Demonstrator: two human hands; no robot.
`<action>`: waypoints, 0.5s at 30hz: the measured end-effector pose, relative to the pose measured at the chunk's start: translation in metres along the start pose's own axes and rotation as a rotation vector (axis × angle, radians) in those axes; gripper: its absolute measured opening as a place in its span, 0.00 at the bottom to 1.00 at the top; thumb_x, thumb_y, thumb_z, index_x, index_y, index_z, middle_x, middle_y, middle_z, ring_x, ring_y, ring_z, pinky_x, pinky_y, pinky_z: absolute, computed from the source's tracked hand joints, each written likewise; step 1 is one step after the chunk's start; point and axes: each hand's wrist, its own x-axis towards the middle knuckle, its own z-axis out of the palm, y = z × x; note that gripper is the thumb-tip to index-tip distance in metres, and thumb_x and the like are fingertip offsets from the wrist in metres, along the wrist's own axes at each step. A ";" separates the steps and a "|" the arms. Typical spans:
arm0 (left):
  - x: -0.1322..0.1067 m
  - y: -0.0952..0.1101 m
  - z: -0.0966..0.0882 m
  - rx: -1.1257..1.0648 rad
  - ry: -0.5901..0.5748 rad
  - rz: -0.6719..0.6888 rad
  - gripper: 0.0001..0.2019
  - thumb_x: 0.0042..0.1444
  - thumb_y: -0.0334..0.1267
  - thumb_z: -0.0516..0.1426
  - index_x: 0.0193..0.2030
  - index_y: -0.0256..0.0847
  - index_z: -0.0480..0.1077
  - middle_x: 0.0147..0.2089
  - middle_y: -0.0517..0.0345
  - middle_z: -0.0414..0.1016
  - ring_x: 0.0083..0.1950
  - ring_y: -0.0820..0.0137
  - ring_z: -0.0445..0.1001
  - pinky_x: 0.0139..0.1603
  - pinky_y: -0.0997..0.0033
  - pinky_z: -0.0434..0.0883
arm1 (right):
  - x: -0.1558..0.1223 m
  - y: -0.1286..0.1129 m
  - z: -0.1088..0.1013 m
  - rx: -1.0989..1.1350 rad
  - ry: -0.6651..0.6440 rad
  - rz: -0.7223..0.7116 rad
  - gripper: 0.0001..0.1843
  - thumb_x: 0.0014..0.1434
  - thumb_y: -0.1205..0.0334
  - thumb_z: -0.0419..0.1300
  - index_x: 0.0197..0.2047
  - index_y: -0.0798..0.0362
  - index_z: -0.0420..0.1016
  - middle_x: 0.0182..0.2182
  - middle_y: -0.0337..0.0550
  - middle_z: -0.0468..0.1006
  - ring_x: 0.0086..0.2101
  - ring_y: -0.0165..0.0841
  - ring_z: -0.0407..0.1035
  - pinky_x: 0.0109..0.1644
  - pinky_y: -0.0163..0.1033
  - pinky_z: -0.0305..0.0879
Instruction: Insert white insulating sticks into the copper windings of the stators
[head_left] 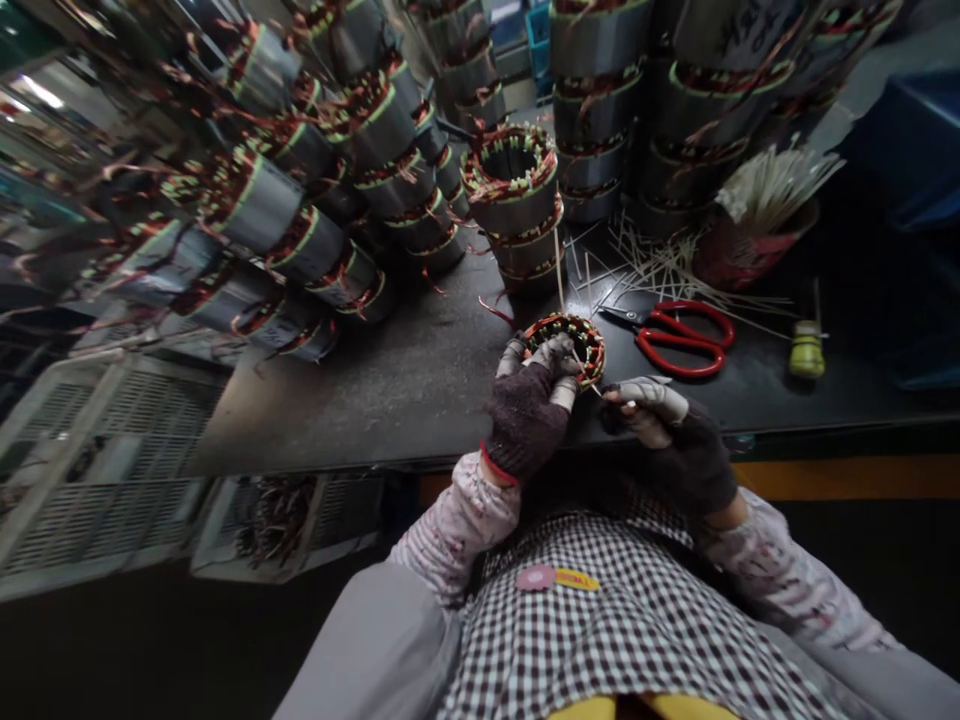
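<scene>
A motor stator [592, 350] with copper windings around its rim stands at the table's front edge. My left hand [529, 405], in a dark glove with wrapped fingertips, grips the stator's near left rim, some fingers reaching over its opening. Just right of it, my right hand [667, 430] is closed in a pinch on a thin pale cord [597, 388] that runs to the stator's winding. Part of the cord is hidden by the fingers. Red-handled scissors [686, 340] lie to the right, touching neither hand.
Stacked stators [517, 210] rise behind the work, with more stacks at left and right. Loose pale cords [652, 260] lie by a red container [750, 245] full of them. A yellow-handled tool [806, 350] stands at right. White crates [97, 440] sit below left.
</scene>
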 end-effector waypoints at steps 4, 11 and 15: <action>-0.008 0.000 0.010 -0.130 0.091 -0.096 0.06 0.73 0.34 0.67 0.53 0.46 0.87 0.57 0.54 0.94 0.65 0.58 0.90 0.84 0.35 0.77 | 0.016 -0.012 -0.002 0.236 -0.069 0.287 0.17 0.65 0.44 0.80 0.46 0.46 0.87 0.34 0.38 0.88 0.28 0.34 0.79 0.32 0.40 0.82; -0.005 0.000 0.008 -0.208 0.103 0.000 0.02 0.70 0.36 0.70 0.47 0.48 0.87 0.45 0.61 0.94 0.52 0.62 0.92 0.84 0.34 0.74 | 0.033 -0.020 -0.006 0.026 -0.124 0.162 0.16 0.68 0.45 0.77 0.46 0.48 0.89 0.38 0.44 0.89 0.36 0.38 0.82 0.40 0.43 0.83; -0.003 0.002 0.004 -0.161 0.047 -0.017 0.02 0.71 0.36 0.70 0.47 0.49 0.87 0.46 0.61 0.94 0.53 0.61 0.91 0.85 0.34 0.72 | 0.036 -0.015 -0.005 -0.110 -0.172 0.136 0.12 0.69 0.47 0.75 0.45 0.47 0.89 0.37 0.43 0.89 0.37 0.40 0.83 0.47 0.48 0.85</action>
